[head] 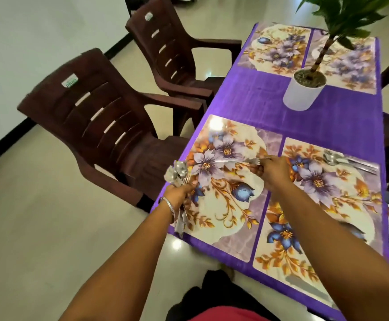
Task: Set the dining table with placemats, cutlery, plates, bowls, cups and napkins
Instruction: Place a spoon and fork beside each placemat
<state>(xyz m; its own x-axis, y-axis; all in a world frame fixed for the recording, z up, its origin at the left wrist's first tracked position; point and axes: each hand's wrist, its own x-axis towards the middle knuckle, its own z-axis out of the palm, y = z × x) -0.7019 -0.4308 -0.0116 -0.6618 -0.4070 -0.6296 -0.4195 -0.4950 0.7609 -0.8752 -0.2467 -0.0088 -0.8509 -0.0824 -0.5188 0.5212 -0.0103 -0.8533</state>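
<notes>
Cutlery comes first: my left hand (179, 193) grips the spare cutlery bundle (177, 176) at centre-left, keeping it ready, while my right hand (271, 169) pinches a fork (239, 160) over the near-left placemat (226, 218), apparently to lay it there.
</notes>
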